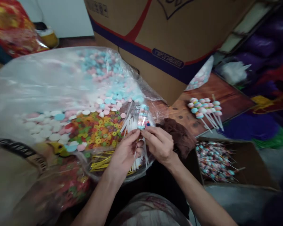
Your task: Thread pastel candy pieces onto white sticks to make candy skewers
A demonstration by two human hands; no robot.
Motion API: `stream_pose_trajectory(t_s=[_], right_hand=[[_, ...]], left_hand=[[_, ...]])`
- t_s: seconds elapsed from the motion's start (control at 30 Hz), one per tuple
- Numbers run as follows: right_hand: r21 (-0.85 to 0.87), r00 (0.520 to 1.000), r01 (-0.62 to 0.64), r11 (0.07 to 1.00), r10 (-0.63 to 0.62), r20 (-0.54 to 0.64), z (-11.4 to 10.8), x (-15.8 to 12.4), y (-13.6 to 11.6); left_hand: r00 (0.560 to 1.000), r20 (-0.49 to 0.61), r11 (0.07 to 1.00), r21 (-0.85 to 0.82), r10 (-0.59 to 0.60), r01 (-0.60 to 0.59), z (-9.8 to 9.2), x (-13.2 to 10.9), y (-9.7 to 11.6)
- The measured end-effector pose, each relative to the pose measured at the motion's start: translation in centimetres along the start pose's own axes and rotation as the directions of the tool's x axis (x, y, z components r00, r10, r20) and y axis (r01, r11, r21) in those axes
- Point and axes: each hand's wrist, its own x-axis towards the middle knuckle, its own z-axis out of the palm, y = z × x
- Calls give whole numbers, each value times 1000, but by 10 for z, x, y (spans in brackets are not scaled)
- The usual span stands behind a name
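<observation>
A lollipop [142, 116] of stacked pink, white and blue candies in a shiny clear wrapper stands upright between my hands. My left hand [125, 147] is closed around its stick just under the wrapper. Fingertips of my right hand [160, 142] pinch the gathered neck of the wrapper from the other side. Whether a tie lies between the fingertips is hidden. Behind the hands lie white sticks [130, 125]. Gold twist ties [100, 160] are left of my left wrist, and colourful ring candies [96, 129] lie beyond them, beside pastel tablet candies [53, 128].
A large clear plastic bag [37, 78] spreads across the left. A tall cardboard carton [136, 56] stands behind. To the right, unwrapped lollipops [206, 108] lie on a wooden surface, above an open box [252, 166] holding many wrapped lollipops. A brown cloth [179, 135] sits beside my right hand.
</observation>
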Motion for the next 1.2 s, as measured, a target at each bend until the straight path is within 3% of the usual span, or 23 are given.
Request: stream_pose_trajectory(t_s=[0.17,0.3,0.4,0.47,0.53,0.6,0.67,0.73,0.8,0.87,0.93,1.03,1.1,1.2], right_hand=[[-12,998,-49,999,49,-41,2,10,-8],[104,973,-205,973,215,-87,3,16,-13],[291,919,-351,890,387,-75,-7,18,-15],[416,863,-454,788,505,-14,-18,19,-16],[474,817,-519,711,576,30,-31,21,-17],[457,814,-518,723,581,3,-40,21,-20],[410,849,-462,786,526,-51,-44,20,-23],[396,880,-401,826,468,-85,-45,15,-26],[450,871,-398,800,483,-89,-44,6,-28],[565,809,-462,684,586,-49,-45,-5,-27],[704,710,-532,471,701,68,-48,-18,-25],[789,598,-587,179,754,273,-53,-38,-23],[781,533,-618,90,778,332,-57,-52,-21],[833,422,-553,-6,860,286,-66,-71,-12]], left_hand=[[994,-38,995,4,101,-101,6,5,-8],[995,-21,994,54,100,-98,12,14,-12],[991,89,987,114,99,-109,16,16,-6],[964,188,962,162,189,-220,18,14,-1],[907,262,875,275,331,-399,19,9,0],[871,281,756,434,403,-490,18,5,-3],[900,225,724,536,373,-434,17,3,-10],[948,155,778,543,278,-317,18,3,-18],[958,196,833,478,209,-279,21,4,-25],[947,289,880,401,144,-256,26,5,-29],[950,298,914,350,99,-205,31,6,-34],[948,310,895,402,68,-195,38,10,-47],[918,381,773,546,113,-322,41,13,-56],[796,545,394,692,265,-605,42,15,-60]])
